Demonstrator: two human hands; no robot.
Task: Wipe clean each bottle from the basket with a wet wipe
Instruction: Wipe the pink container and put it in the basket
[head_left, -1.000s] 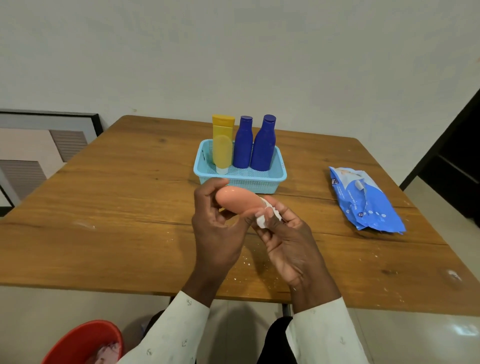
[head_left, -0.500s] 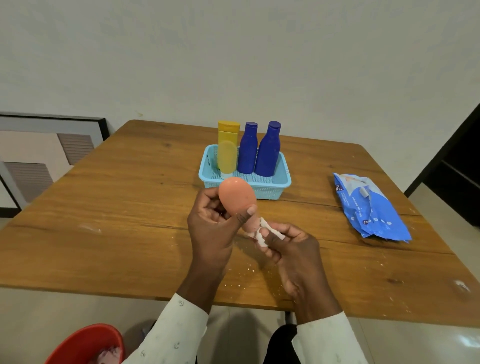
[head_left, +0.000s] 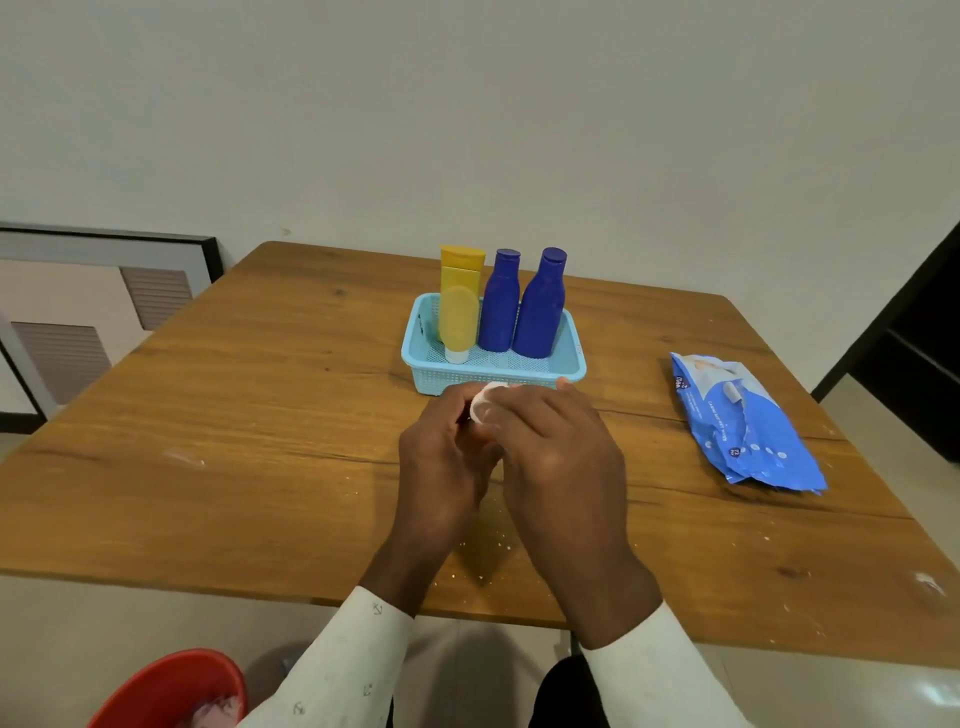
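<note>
Both my hands meet above the table just in front of the light blue basket (head_left: 415, 358). My left hand (head_left: 447, 457) grips the peach bottle, which the hands hide almost entirely. My right hand (head_left: 561, 457) is curled over the bottle from the right and covers the wet wipe. A small white round patch (head_left: 483, 401) shows between the fingertips; whether it is the cap or the wipe is unclear. In the basket stand a yellow tube (head_left: 460, 322) on its white cap, a yellow bottle (head_left: 462, 262) behind it, and two dark blue bottles (head_left: 498, 306) (head_left: 540, 312).
A blue pack of wet wipes (head_left: 743, 421) lies on the right of the wooden table (head_left: 234, 415). A red bucket (head_left: 171, 691) sits on the floor at lower left. A framed picture (head_left: 104, 291) leans against the wall on the left. White crumbs speckle the table's near edge.
The peach bottle, upright in my left hand before, is now enclosed by both hands. My right hand moved up from below it and closed over it. The view has shifted slightly.
</note>
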